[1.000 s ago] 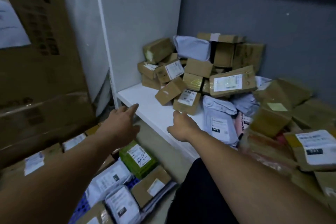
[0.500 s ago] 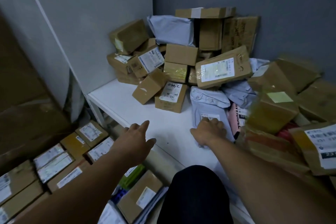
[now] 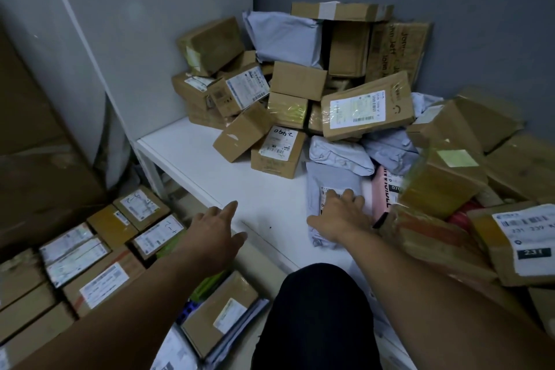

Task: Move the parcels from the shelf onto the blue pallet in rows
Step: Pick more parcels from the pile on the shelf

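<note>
— Since a second ago the right hand has moved off the shelf edge and onto a grey bag. The left hand has only drifted a little.

— What's over on the left?

— A big carton stands against the wall. Below it, boxes lie flat in rows on the floor, labels up. A sliver of the blue pallet shows between them, near the person's dark knee.

— And the left hand?

— It hovers over the shelf's front edge. The fingers are straight and slightly spread, and it holds nothing.

— The parcels?

— Most are heaped in the shelf's back corner. The pile is brown boxes with grey bags wedged among them. At its front a small box has handwriting on its label. To the right, a tilted box has a large printed label.

— Then the right hand.

— It lies on the grey bag near the shelf's front, over the bag's label. The thumb is stuck out to the left and the fingers bend down onto the plastic. Whether they have pinched it or only press on it, I cannot tell.

— Further right?

— A pink parcel lies just beside the bag and touches it. Past that, taped boxes crowd the right side, and one at the edge is marked 231.
</note>
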